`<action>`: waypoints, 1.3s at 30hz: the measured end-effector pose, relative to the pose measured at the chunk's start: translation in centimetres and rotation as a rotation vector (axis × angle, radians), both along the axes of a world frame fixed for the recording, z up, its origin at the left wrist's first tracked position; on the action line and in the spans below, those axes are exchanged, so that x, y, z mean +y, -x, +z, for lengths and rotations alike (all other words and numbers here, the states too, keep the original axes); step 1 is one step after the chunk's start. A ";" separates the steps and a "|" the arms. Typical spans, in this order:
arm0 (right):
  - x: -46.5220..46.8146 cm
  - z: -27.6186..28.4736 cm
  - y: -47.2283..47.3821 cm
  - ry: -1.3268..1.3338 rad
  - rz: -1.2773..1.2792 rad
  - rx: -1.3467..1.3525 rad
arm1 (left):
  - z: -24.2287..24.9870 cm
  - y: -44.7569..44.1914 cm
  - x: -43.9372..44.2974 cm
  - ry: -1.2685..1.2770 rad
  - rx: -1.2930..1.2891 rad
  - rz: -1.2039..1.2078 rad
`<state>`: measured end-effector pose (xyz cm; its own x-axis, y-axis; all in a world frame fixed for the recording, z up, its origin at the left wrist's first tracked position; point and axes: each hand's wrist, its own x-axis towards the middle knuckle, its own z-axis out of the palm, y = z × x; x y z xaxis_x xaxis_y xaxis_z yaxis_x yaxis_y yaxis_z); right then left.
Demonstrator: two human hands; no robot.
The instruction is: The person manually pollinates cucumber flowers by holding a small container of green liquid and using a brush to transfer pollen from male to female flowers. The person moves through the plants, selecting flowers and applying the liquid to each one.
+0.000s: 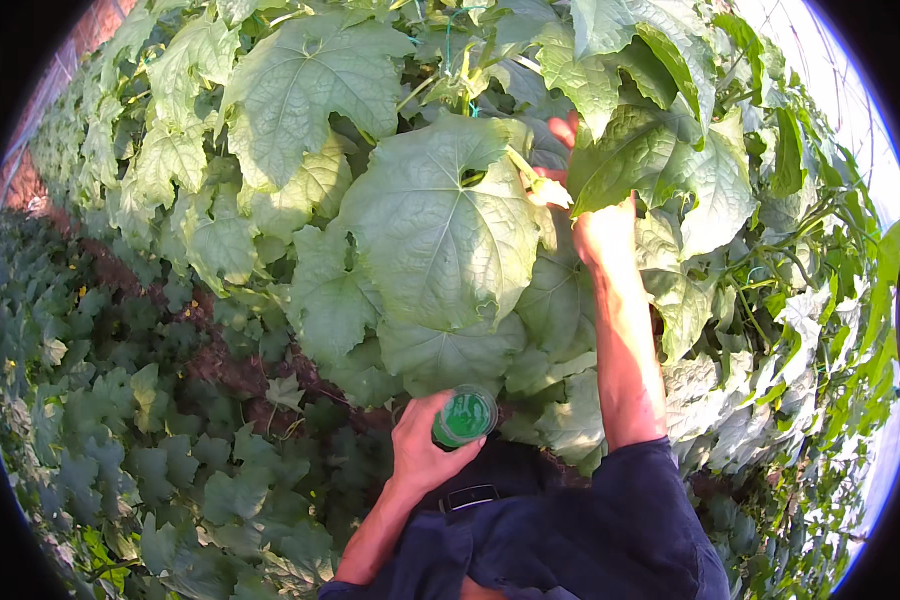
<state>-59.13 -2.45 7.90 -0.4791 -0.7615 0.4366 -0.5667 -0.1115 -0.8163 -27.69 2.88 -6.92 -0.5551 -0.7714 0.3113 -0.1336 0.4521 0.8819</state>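
My left hand (424,442), low in front of my belt, grips a clear cup of green liquid (466,414). The cup's open top faces me. Further up, my right hand (598,225) reaches into the vine foliage, partly covered by a drooping green leaf (634,161). Some of its fingers show left of that leaf, beside a pale yellow blossom (551,193) on a short green stalk. Whether the fingers pinch the blossom or stalk cannot be made out. A broad lobed leaf (442,217) hangs just left of the blossom.
Thin green strings (448,45) run up among the vines. Dense leafy plants (157,465) cover the lower left, with a strip of brown soil (229,360) between rows. More foliage and pale sheeting (881,465) stand at the right.
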 end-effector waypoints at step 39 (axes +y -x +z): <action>-17.1 -4.7 -6.4 0.186 0.397 -1.123 | 3.0 0.1 2.6 0.035 -0.038 0.332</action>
